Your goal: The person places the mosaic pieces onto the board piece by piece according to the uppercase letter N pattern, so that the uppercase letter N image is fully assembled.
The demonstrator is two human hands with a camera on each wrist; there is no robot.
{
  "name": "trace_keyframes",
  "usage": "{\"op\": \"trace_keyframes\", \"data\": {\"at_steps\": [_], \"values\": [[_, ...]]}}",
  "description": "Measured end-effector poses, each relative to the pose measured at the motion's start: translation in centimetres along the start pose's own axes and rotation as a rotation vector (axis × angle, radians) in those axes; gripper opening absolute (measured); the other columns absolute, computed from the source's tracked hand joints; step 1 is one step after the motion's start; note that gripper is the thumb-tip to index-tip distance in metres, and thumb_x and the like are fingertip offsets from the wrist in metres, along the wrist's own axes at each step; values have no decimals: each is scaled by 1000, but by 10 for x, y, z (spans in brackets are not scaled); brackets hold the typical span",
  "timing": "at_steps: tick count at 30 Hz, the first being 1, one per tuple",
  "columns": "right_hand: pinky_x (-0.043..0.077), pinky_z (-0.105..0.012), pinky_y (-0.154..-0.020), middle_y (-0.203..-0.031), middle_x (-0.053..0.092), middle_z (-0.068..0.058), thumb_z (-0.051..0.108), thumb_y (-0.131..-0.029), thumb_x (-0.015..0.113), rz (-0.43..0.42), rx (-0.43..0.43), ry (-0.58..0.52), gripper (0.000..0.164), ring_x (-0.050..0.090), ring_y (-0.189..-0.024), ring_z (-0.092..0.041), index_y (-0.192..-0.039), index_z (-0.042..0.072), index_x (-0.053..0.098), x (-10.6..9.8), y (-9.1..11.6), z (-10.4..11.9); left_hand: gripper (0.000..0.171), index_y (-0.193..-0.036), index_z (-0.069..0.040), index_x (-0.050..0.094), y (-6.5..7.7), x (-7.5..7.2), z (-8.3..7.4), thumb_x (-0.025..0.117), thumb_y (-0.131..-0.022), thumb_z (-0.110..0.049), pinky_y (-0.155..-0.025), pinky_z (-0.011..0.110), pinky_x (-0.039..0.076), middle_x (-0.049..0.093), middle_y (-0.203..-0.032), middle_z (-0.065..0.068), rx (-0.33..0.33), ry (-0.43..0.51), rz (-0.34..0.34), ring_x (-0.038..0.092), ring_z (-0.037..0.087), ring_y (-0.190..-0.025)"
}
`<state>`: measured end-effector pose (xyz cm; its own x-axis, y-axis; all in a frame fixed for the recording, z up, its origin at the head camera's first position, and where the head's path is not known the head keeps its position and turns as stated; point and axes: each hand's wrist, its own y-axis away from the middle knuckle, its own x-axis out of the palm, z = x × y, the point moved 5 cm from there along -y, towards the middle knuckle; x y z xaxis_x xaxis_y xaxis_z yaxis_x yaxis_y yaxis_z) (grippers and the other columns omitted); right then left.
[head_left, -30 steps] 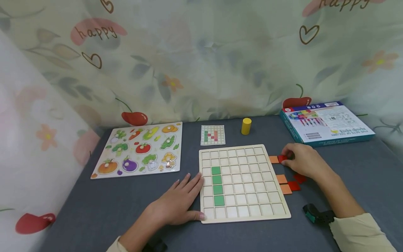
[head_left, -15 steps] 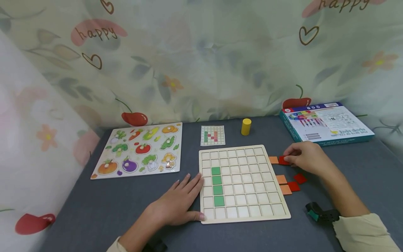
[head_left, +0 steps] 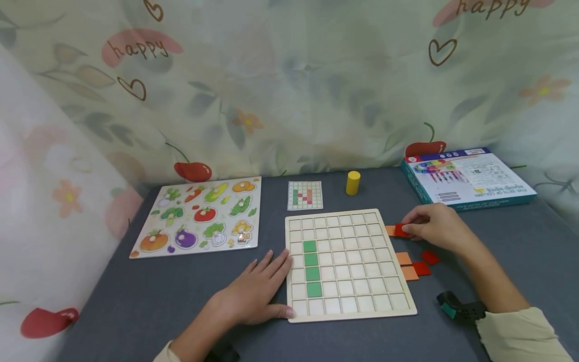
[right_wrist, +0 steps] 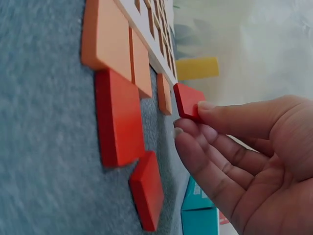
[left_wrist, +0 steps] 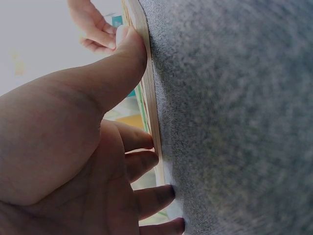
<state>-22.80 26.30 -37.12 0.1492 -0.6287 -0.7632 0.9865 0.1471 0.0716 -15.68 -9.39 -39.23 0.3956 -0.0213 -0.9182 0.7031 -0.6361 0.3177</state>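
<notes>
A wooden grid board (head_left: 349,316) lies in the middle of the table, with a column of green tiles (head_left: 312,274) in its left part. My left hand (head_left: 253,291) rests at the board's left edge, fingers straight, thumb on the lower corner. Right of the board, my right hand (head_left: 436,227) pinches a red tile (right_wrist: 188,102) between thumb and fingers, raised off the cloth in the right wrist view. Orange tiles (head_left: 409,273) lie along the board's right edge. Two more red tiles (head_left: 421,268) lie beside them, below the right hand.
Behind the board lie a small pattern card (head_left: 305,195) and a standing yellow cylinder (head_left: 353,183). A vegetable puzzle board (head_left: 199,216) is at the left. A flat teal-edged box (head_left: 470,178) sits at the back right. Patterned cloth (head_left: 289,100) hangs behind the table.
The right hand has picked the red tile up from beside the upper orange tile and shifted it slightly left, toward the board. The left hand stays in place.
</notes>
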Motion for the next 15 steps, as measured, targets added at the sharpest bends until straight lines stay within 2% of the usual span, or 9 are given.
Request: {"op": "trace_keyframes", "data": {"at_steps": [9, 15], "values": [[52, -31, -62, -83, 64, -8, 14, -85, 64, 46, -3, -99, 11, 62, -67, -19, -91, 5, 68, 16, -6, 15, 96, -147, -18, 7, 0, -1, -1, 42, -75, -72, -102, 53, 16, 2, -151, -2, -3, 7, 1, 3, 27, -135], [50, -30, -60, -81, 62, -4, 12, -84, 65, 82, -44, -73, 7, 58, -66, -19, -89, 9, 68, 35, -12, 38, 97, -147, -18, 7, 1, -1, -1, 41, -74, -72, -102, 53, 16, 2, -151, -2, -6, 11, 4, 3, 27, -135]]}}
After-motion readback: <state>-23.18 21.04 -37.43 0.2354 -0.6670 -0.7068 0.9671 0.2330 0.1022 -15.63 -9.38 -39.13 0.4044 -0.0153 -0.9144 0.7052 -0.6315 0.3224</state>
